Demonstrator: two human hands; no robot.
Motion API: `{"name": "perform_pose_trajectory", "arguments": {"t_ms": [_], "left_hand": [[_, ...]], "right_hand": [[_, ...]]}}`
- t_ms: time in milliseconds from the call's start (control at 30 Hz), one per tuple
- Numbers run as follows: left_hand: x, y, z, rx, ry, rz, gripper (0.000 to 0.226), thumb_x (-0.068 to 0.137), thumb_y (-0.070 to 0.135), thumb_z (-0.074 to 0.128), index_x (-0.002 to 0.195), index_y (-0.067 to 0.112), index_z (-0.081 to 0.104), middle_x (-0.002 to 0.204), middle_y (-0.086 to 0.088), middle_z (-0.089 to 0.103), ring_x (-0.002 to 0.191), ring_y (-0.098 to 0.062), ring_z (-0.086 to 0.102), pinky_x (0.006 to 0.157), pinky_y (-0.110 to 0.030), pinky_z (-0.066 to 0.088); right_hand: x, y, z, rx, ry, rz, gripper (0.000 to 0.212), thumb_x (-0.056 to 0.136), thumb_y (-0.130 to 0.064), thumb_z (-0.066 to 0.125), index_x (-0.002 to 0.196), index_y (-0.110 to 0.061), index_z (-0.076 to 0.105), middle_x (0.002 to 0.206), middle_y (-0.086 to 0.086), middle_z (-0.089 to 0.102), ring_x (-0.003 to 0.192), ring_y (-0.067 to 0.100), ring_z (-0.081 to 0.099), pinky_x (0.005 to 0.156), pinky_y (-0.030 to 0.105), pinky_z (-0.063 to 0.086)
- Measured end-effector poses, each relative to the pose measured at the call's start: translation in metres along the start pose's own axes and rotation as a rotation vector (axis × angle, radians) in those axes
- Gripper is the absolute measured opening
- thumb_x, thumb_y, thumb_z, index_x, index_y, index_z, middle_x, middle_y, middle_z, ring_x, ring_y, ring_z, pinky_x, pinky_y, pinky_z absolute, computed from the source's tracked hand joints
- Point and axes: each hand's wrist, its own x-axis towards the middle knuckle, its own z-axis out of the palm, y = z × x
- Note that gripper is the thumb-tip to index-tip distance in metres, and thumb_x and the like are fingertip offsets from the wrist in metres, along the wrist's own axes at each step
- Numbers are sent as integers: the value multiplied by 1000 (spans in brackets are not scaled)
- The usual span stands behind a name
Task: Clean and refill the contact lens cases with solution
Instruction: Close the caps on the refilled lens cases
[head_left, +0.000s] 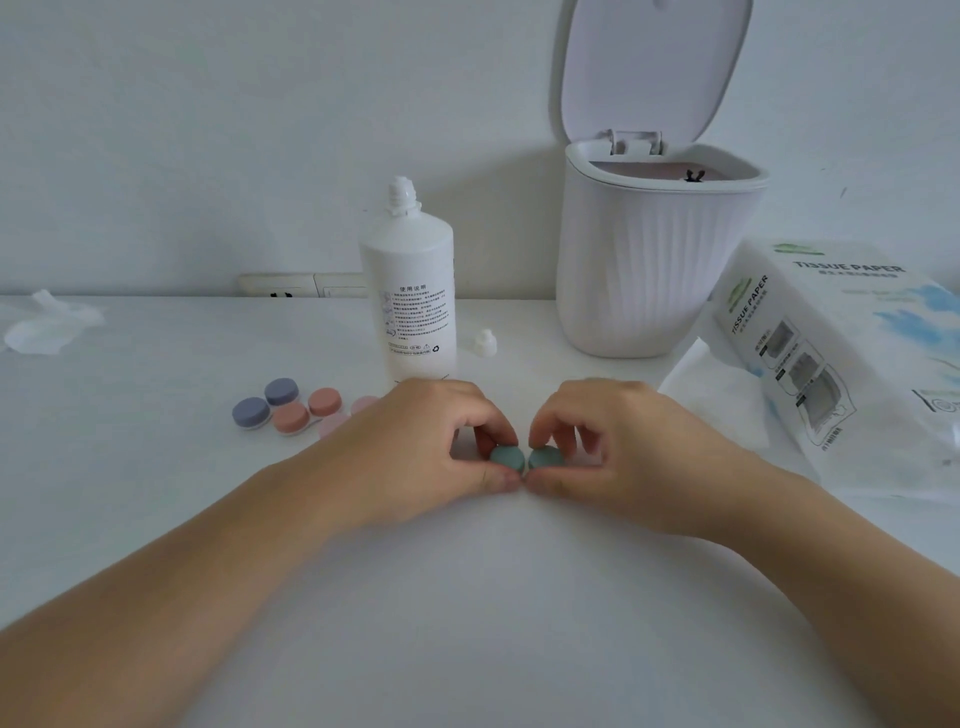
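A green contact lens case sits on the white table in the middle of the head view. My left hand (441, 441) pinches its left green cap (508, 458) between thumb and fingers. My right hand (613, 441) pinches the right green cap (544, 458) the same way. The white solution bottle (410, 291) stands uncapped just behind my hands, and its small white cap (485, 344) lies to its right. To the left lie a purple lens case (266, 404), an orange lens case (307, 410) and a pale pink lens case (347, 415) partly hidden by my left hand.
A white ribbed bin (654, 260) with its lid up stands at the back right. A tissue paper pack (852, 358) lies at the right on a loose tissue sheet (711, 400). A crumpled tissue (47, 322) lies far left. A wall socket (301, 285) sits behind the table.
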Motion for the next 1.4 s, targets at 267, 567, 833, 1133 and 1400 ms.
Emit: {"name": "perform_pose_trajectory", "arguments": {"t_ms": [267, 567, 833, 1133, 1400], "left_hand": [[-1, 4, -1, -40, 13, 17, 16, 78, 46, 82, 89, 41, 71, 90, 36, 57, 77, 11, 52, 66, -7, 37], [-1, 6, -1, -50, 12, 31, 18, 79, 41, 82, 84, 45, 66, 86, 39, 56, 75, 14, 52, 66, -6, 37], [-1, 7, 1, -44, 19, 32, 18, 79, 42, 83, 93, 33, 75, 86, 38, 56, 76, 14, 52, 70, -7, 38], [-2, 10, 0, -49, 34, 37, 17, 78, 42, 83, 89, 33, 73, 87, 38, 57, 77, 12, 52, 67, -6, 37], [-3, 9, 0, -44, 29, 16, 19, 78, 44, 83, 91, 35, 74, 80, 26, 59, 78, 14, 52, 69, -6, 38]], "right_hand": [[-4, -1, -4, 127, -29, 10, 26, 80, -40, 74, 105, -35, 69, 95, -19, 60, 90, 5, 58, 74, 15, 46], [-3, -1, -1, 183, -63, -8, 33, 74, -13, 70, 103, -29, 69, 97, -18, 64, 93, 5, 61, 79, 15, 46], [0, -2, 1, 132, -3, 37, 12, 79, -26, 76, 89, -28, 71, 83, -9, 61, 80, 11, 58, 73, 32, 50], [-1, 0, -1, 170, -1, 74, 19, 76, -44, 77, 89, -32, 69, 80, -10, 61, 78, 11, 58, 71, 32, 50], [-3, 2, -6, 151, -61, 30, 31, 73, -49, 72, 102, -40, 68, 92, -20, 60, 93, 2, 58, 76, 12, 44]]}}
